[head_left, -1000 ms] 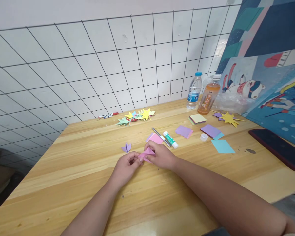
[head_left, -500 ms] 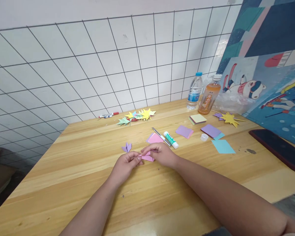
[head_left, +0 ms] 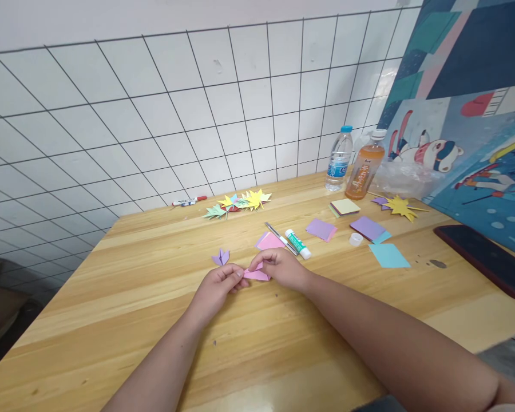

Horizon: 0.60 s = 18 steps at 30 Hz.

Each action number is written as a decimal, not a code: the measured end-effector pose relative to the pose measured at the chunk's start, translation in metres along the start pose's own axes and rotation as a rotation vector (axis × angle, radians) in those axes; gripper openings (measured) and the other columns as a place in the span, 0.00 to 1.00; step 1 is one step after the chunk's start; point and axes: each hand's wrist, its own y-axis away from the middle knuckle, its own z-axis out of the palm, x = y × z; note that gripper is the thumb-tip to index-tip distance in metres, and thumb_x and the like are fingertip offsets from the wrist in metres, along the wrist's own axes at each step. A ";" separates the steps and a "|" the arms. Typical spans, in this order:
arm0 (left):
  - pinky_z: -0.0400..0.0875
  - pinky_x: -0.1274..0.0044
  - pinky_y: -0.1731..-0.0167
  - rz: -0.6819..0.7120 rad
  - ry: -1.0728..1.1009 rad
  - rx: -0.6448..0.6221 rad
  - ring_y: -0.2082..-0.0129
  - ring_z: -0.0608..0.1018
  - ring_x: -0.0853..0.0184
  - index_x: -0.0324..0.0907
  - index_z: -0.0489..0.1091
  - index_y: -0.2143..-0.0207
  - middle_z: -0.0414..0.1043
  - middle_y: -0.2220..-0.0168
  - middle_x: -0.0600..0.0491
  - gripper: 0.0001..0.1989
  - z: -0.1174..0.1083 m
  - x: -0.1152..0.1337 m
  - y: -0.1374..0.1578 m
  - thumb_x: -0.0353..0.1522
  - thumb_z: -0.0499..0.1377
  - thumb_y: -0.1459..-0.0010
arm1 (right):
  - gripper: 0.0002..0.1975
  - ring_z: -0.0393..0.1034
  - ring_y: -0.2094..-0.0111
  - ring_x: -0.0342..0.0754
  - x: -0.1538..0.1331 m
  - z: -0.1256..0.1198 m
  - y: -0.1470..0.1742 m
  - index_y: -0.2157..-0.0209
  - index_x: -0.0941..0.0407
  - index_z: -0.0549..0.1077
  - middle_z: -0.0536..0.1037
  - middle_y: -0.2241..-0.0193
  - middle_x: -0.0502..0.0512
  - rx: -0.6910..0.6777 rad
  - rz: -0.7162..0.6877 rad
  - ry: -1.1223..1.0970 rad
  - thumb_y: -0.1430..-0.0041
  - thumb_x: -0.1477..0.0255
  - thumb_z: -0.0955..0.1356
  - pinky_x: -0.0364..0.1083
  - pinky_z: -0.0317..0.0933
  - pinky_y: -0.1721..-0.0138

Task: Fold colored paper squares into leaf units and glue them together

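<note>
A small folded piece of pink paper (head_left: 256,275) lies between my hands, low over the wooden table (head_left: 154,320). My left hand (head_left: 220,286) pinches its left end between thumb and fingers. My right hand (head_left: 282,267) has its fingers closed on the paper's upper right part and covers some of it. Just behind my left hand sits a folded purple paper piece (head_left: 221,257). Beyond my right hand are pink paper sheets (head_left: 269,241), with a utility knife (head_left: 282,238) resting on them. A glue stick (head_left: 298,244) lies beside the knife.
Folded paper leaves (head_left: 249,200) and markers (head_left: 189,201) lie near the tiled wall. A water bottle (head_left: 339,160) and an orange drink bottle (head_left: 366,166) stand at the back right. Purple sheets (head_left: 321,229), a blue sheet (head_left: 389,256), a clear cap (head_left: 356,239) and a phone (head_left: 484,260) lie rightward.
My right fingers have shifted slightly along the pink paper, and a little more of its left part shows between my hands. Everything else stays in place.
</note>
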 end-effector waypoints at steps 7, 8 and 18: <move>0.63 0.77 0.73 0.005 0.038 -0.003 0.75 0.72 0.67 0.39 0.72 0.71 0.75 0.74 0.49 0.19 -0.002 -0.001 0.001 0.47 0.58 0.50 | 0.14 0.57 0.82 0.37 0.003 0.000 -0.002 0.72 0.59 0.74 0.68 0.83 0.46 0.015 0.024 -0.025 0.54 0.84 0.60 0.37 0.52 0.79; 0.64 0.77 0.73 0.013 0.031 -0.014 0.74 0.72 0.67 0.39 0.73 0.70 0.75 0.74 0.49 0.19 -0.002 -0.001 0.001 0.47 0.58 0.50 | 0.14 0.56 0.82 0.37 0.004 0.000 -0.002 0.72 0.58 0.74 0.68 0.83 0.46 0.022 0.019 -0.019 0.55 0.84 0.60 0.37 0.51 0.79; 0.60 0.79 0.73 0.011 -0.073 -0.036 0.77 0.68 0.70 0.39 0.72 0.71 0.73 0.76 0.53 0.16 0.000 0.001 0.003 0.44 0.61 0.52 | 0.12 0.58 0.81 0.37 0.003 0.001 -0.001 0.73 0.59 0.73 0.69 0.80 0.47 0.007 0.019 -0.032 0.52 0.83 0.60 0.37 0.53 0.78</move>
